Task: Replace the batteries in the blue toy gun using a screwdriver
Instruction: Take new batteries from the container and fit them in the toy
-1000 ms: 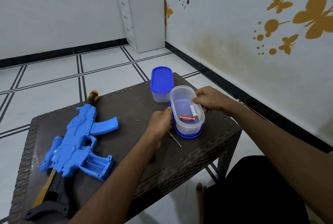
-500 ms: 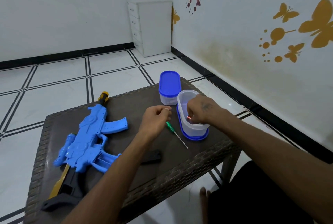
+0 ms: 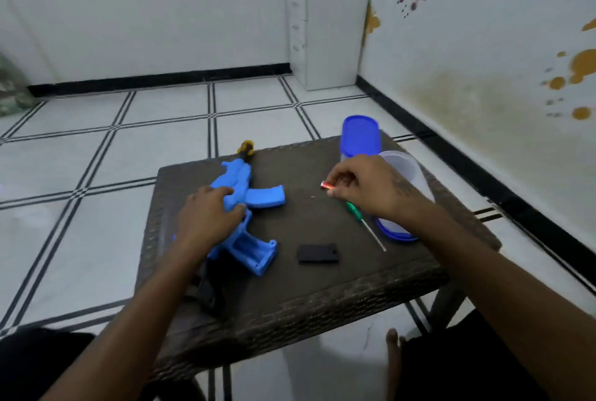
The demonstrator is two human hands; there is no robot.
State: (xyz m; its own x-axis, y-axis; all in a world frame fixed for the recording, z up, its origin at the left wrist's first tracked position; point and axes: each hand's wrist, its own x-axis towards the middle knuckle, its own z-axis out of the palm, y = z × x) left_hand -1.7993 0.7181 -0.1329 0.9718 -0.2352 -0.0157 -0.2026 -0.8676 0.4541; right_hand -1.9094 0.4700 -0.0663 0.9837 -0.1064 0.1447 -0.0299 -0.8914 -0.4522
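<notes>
The blue toy gun point(image 3: 248, 197) lies on the dark woven table point(image 3: 290, 291), its open battery compartment point(image 3: 254, 255) facing the front. My left hand point(image 3: 206, 216) rests on the gun's body, fingers curled over it. My right hand point(image 3: 364, 187) hovers above the table and pinches a red battery point(image 3: 327, 186) at the fingertips. A green-handled screwdriver point(image 3: 366, 226) lies on the table under that hand. The black battery cover point(image 3: 317, 253) lies flat near the compartment.
An open clear tub point(image 3: 409, 171) sits on its blue lid at the table's right edge, a second tub with a blue lid point(image 3: 359, 134) behind it. A white drawer cabinet point(image 3: 329, 36) stands in the room's corner. Tiled floor surrounds the table.
My right hand lifted a red battery out of the clear tub and moved left. My left hand left the screwdriver and moved onto the gun. The view swung left.
</notes>
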